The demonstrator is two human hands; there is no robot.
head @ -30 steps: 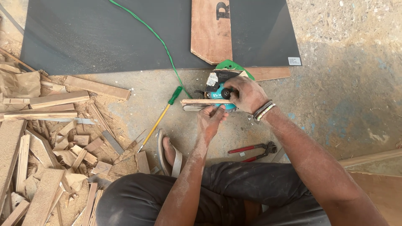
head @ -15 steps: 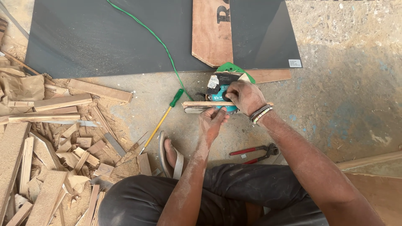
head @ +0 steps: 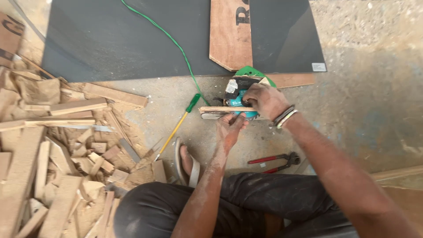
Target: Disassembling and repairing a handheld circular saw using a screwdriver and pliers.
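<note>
Presently, as observed:
Left hand (head: 230,128): fingers closed on thin wooden strip (head: 216,110).
Right hand (head: 263,99): gripping teal power tool (head: 240,102) above strip.
Floor (head: 361,101): screwdriver (head: 176,127) left, pliers (head: 275,160) right.

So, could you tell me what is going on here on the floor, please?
A person sits on the concrete floor with both hands at a small teal power tool. The right hand grips the tool from above, while the left hand holds a thin wooden strip against it. A green cable runs off across a dark sheet. A green-handled screwdriver and red-handled pincers lie nearby, with wood offcuts piled on the person's left.
</note>
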